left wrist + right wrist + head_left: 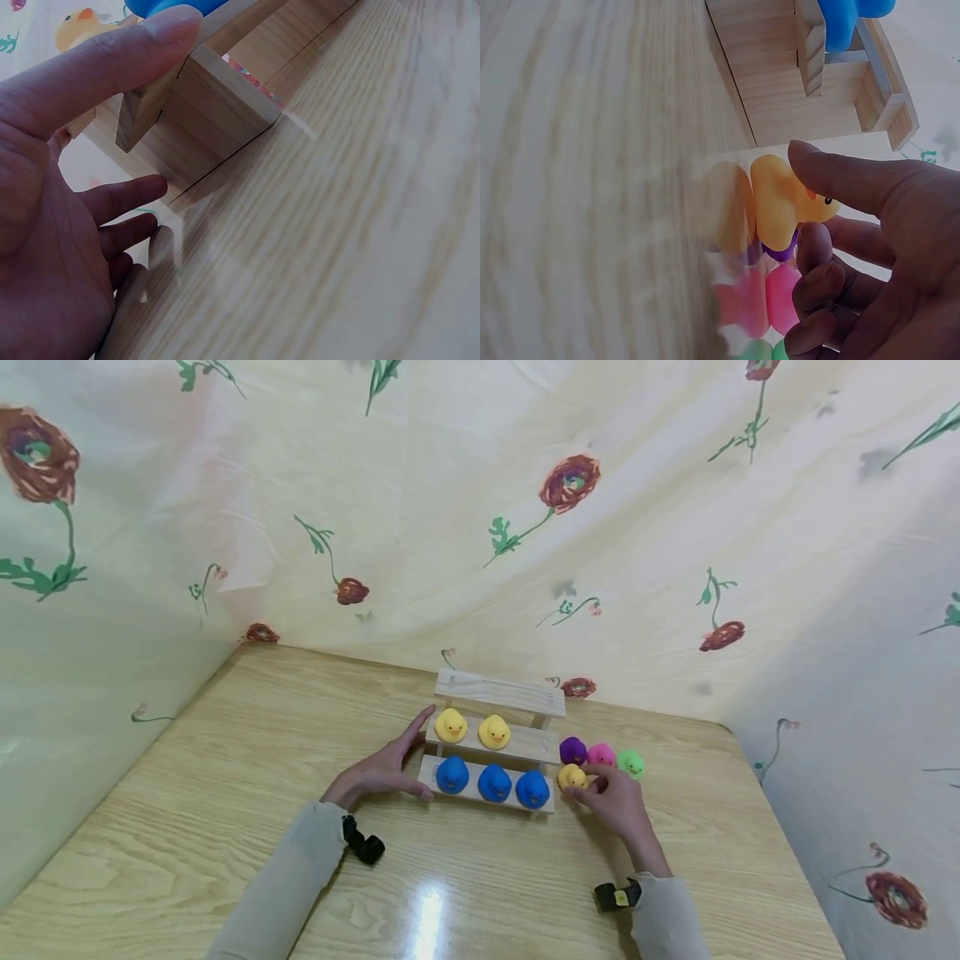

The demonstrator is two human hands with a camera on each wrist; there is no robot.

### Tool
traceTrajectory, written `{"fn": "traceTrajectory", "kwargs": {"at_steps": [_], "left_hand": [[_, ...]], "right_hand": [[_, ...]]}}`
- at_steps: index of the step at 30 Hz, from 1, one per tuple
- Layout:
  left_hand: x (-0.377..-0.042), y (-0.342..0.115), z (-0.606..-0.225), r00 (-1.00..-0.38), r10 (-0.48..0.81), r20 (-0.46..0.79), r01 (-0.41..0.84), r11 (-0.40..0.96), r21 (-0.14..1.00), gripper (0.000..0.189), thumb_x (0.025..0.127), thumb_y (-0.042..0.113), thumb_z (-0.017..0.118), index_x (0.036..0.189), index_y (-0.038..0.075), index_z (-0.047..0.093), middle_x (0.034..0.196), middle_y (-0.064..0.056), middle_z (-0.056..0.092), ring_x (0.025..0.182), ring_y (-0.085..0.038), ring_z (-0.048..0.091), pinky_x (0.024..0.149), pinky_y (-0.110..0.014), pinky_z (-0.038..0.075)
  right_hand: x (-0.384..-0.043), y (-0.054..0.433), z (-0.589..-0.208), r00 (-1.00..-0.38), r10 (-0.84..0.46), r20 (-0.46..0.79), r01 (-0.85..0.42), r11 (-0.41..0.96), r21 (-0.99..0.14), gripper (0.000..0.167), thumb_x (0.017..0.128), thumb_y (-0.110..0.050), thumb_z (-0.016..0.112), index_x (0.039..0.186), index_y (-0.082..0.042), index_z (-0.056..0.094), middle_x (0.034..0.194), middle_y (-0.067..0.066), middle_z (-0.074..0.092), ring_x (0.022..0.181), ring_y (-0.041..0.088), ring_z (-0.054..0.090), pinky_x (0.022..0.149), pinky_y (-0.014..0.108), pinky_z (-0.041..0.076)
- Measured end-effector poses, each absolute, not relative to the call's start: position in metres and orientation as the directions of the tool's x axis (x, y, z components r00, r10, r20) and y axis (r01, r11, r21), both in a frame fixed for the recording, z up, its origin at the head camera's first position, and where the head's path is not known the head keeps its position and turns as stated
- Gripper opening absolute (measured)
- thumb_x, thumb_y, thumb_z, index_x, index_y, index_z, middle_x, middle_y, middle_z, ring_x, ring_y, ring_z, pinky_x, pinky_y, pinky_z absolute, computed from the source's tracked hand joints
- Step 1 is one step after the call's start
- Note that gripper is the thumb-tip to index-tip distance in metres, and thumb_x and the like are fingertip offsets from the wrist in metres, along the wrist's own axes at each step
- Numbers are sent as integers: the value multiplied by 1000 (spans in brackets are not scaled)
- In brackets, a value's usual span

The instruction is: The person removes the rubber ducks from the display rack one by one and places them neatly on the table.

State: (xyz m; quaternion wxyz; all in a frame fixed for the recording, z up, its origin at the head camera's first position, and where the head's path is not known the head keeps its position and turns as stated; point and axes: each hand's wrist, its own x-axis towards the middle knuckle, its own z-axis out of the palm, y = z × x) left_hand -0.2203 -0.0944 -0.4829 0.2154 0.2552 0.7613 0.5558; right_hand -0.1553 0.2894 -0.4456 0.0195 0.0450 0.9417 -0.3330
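A three-tier wooden rack (501,686) stands on the table. Three blue rubber ducks (495,783) sit along its lowest step, and two yellow rubber ducks (494,732) are on the middle step. My left hand (382,770) holds the rack's left end, thumb at the lower step's front and index finger by the middle step. Beyond the rack's right end, my right hand (617,800) pinches an orange-yellow rubber duck (776,202) between thumb and fingers. That duck's base is at the tabletop. The left index finger is mostly hidden in the left wrist view.
Behind the right hand, purple (573,751), pink (602,754) and green ducks (632,763) stand in a row on the wood-grain table (225,760). A flower-printed cloth (450,510) hangs around the table's back and sides.
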Motion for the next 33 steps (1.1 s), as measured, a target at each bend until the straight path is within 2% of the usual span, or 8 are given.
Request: {"fn": "traceTrajectory", "kwargs": {"at_steps": [13,22,33], "left_hand": [[-219,-94,-481,-784,618,-59,132,258,957,130,74,18,90,158,47,-5,171,-11,-4,157,-42,9,125,-61,10],[-219,-95,-482,-791,605,-96,98,279,955,130,73,20,91,157,51,-4,171,-11,-1,158,-39,8,126,-61,10],[-220,-94,-481,-786,615,-62,132,265,955,130,75,18,89,158,47,-6,171,-11,-4,157,-42,9,125,-62,10]], "right_hand": [[-157,291,-449,-993,82,-80,114,777,-619,47,86,-20,80,124,2,65,79,7,61,70,17,52,55,22,40],[-156,290,-446,-991,96,-91,131,791,-597,48,85,-23,81,125,0,65,81,7,62,72,18,52,57,23,41],[-154,287,-423,-996,51,78,-2,825,-565,39,87,-27,78,115,-2,69,75,6,59,68,15,49,53,21,36]]}}
